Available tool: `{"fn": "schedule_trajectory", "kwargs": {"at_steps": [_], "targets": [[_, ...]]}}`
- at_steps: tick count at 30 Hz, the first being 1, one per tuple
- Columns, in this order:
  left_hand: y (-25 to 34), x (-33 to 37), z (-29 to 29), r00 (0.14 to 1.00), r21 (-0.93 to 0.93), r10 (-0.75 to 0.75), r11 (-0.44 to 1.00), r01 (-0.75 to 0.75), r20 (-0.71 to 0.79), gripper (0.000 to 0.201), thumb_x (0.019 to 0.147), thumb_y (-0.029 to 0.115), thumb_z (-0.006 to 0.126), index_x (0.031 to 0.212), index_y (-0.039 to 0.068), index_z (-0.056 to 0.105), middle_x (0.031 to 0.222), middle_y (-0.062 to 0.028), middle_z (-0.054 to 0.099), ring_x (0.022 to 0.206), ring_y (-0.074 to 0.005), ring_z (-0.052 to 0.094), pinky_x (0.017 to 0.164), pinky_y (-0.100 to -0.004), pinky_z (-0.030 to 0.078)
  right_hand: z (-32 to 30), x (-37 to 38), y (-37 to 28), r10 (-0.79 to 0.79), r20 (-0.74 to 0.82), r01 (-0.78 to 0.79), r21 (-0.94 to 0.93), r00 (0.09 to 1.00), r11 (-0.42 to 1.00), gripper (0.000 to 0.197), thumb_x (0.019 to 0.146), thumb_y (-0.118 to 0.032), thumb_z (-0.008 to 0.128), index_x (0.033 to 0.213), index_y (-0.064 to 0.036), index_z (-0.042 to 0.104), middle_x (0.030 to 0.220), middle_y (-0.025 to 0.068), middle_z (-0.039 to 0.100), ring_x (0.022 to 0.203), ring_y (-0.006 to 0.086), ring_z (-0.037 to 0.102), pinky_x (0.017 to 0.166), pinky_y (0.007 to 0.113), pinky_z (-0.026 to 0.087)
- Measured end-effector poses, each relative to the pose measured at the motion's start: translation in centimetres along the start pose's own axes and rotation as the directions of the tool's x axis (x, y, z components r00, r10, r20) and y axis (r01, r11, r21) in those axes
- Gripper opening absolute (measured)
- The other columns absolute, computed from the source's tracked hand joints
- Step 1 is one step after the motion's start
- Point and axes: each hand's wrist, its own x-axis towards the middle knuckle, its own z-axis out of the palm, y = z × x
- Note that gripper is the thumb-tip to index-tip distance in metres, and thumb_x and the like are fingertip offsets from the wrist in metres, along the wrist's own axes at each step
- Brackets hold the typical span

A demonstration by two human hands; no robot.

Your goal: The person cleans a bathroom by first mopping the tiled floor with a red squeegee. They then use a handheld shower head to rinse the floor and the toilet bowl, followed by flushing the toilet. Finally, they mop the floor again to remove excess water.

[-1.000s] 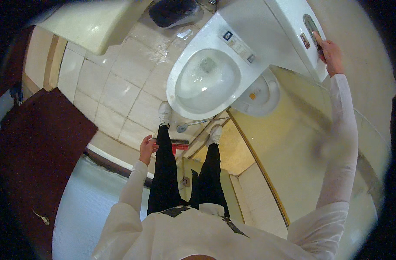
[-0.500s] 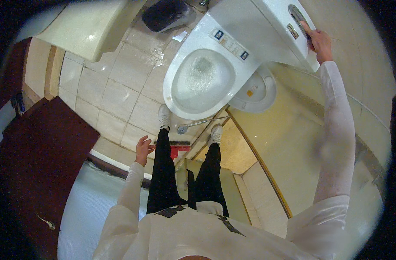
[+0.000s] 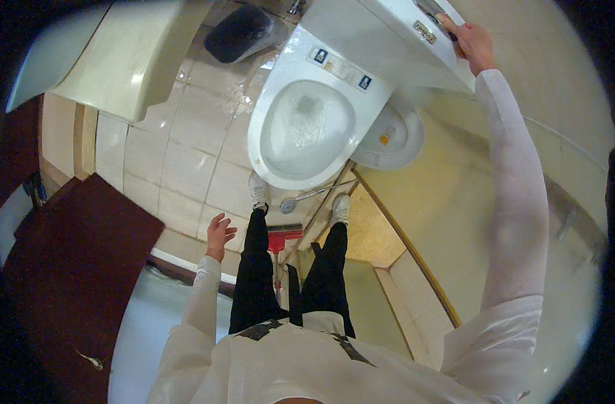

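Note:
A white toilet (image 3: pixel 270 158) stands in front of me, its lid out of the way and rippled water in the bowl. At the top right, my right hand (image 3: pixel 474 48) reaches to the toilet tank (image 3: pixel 388 40). Its index finger stretches to the flush button (image 3: pixel 430 8) and the other fingers bend at the tank's edge. My left hand (image 3: pixel 219 236) hangs in the air beside my left leg, fingers apart, holding nothing. Below the bowl, by my left foot, lies a long-handled floor brush (image 3: pixel 284 232) with a red head and dark bristles. A silvery shower head (image 3: pixel 288 205) is near it.
A dark waste bin (image 3: pixel 237 35) stands at the back left beside a pale basin unit (image 3: pixel 129 74). Wet beige floor tiles (image 3: pixel 186 165) lie left of the toilet. A dark red panel (image 3: pixel 85 242) fills the left. Right of the bowl shows a white oval form (image 3: pixel 415 148), perhaps a reflection.
My view has shifted slightly, so the toilet sits further left and up. Water that churned in the bowl looks calmer. My right hand stays at the flush button; more of the floor brush shows.

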Motion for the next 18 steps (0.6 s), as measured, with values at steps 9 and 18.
{"fn": "schedule_trajectory", "kwargs": {"at_steps": [9, 18], "targets": [[-0.4, -0.3, 0.6, 1.000, 0.015, -0.011, 1.000, 0.011, 0.016, 0.045, 0.085, 0.017, 0.058, 0.128, 0.008, 0.045, 0.104, -0.0069, 0.058, 0.075, -0.0183, 0.064, 0.063, -0.0292, 0.050, -1.1, -3.8, -3.6, -0.084, -0.026, 0.082, -0.076, 0.996, 0.994, 0.061, 0.068, -0.065, 0.068, 0.061, -0.0079, 0.050, 0.051, 0.0012, 0.048, 0.046, 0.0111, 0.045, 0.049, 0.027, 0.038], [-3.0, -0.4, 1.1, 0.999, 0.008, -0.012, 1.000, 0.012, 0.030, 0.045, 0.085, 0.017, 0.058, 0.128, 0.008, 0.046, 0.103, -0.0069, 0.056, 0.074, -0.0180, 0.064, 0.063, -0.0289, 0.051, 0.4, 1.5, 2.9, 0.063, -0.055, -0.064, -0.017, 0.996, 0.998, 0.059, 0.069, -0.064, 0.068, 0.063, -0.0080, 0.052, 0.054, -0.0001, 0.047, 0.046, 0.0099, 0.043, 0.046, 0.027, 0.037]]}}
